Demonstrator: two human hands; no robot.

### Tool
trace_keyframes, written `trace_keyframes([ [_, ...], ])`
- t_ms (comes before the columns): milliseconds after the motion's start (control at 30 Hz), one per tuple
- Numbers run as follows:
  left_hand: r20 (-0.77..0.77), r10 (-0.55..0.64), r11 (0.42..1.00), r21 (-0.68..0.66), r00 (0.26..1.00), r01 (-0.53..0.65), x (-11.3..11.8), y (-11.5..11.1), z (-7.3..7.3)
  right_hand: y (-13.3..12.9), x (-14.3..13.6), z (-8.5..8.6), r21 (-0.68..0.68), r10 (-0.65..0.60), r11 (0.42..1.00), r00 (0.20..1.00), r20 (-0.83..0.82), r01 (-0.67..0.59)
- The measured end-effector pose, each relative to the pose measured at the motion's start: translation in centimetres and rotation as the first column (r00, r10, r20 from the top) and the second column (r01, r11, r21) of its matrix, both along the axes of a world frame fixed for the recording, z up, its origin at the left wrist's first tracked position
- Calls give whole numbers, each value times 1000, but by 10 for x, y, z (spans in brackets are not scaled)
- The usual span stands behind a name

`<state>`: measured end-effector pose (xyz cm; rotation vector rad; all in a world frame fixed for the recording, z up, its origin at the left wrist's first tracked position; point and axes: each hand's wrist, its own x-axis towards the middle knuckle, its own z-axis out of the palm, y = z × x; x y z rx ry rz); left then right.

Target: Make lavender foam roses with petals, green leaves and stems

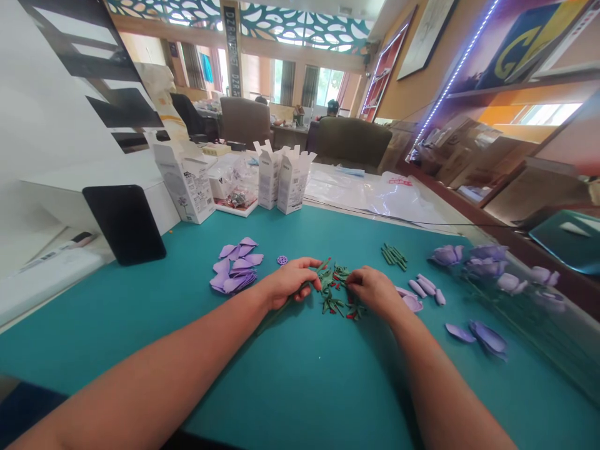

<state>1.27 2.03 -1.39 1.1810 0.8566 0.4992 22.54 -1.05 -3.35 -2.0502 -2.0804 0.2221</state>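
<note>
My left hand point(291, 282) is closed around a long thin green flower stem point(275, 316), which slants down to the left under my wrist. Just beyond its fingers a green piece with a red tip shows. Small green leaf-like pieces point(332, 302) with red tips lie in a loose pile between my hands. At the right side of that pile, my right hand point(374, 290) has its fingers bent together over the pieces. Whatever its fingertips grip is hidden. Beside my left hand lie purple petals point(238, 280) and a small purple openwork disc point(282, 260).
Short green rods point(394, 256), pale purple cylinders point(427, 286) and two loose petals point(490, 337) lie on the green mat point(309, 387). Purple flowers point(487, 265) stand at the right. White boxes point(291, 187) line the back; a black tablet point(124, 224) leans at the left.
</note>
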Motion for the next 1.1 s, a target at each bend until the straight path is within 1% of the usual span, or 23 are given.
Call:
trace_keyframes([
  [100,-4,11,1000,-1,1000,-11,0,0,0,-2,2,4,-6,-11,1000,1000,-18,11],
  [233,-10,9,1000,-2,1000,-9,0,0,0,-7,9,18,-25,-41,999,999,-34,41],
  [333,-7,1,1000,-2,1000,-1,0,1,-1,-13,15,28,-119,-46,992,998,-33,42],
  [433,-1,-5,1000,8,1000,5,0,1,-2,-20,19,36,-241,-31,970,999,-9,28],
  [567,-2,-8,1000,19,1000,8,0,1,-3,-25,20,39,-352,-11,936,1000,-1,10],
  [733,-11,-15,1000,22,1000,15,-1,2,-2,-24,15,36,-407,18,914,999,41,0],
  [867,-15,-18,999,26,1000,18,-1,1,-1,-23,12,34,-414,21,910,996,85,16],
  [967,-19,-22,999,26,1000,23,-1,1,0,-21,12,34,-384,18,923,999,47,1],
  [1033,-19,-30,999,21,999,30,-1,1,1,-19,16,32,-302,-7,953,1000,10,10],
  [1100,-20,-33,999,19,999,34,-1,0,1,-15,20,27,-175,-61,983,998,-10,59],
])
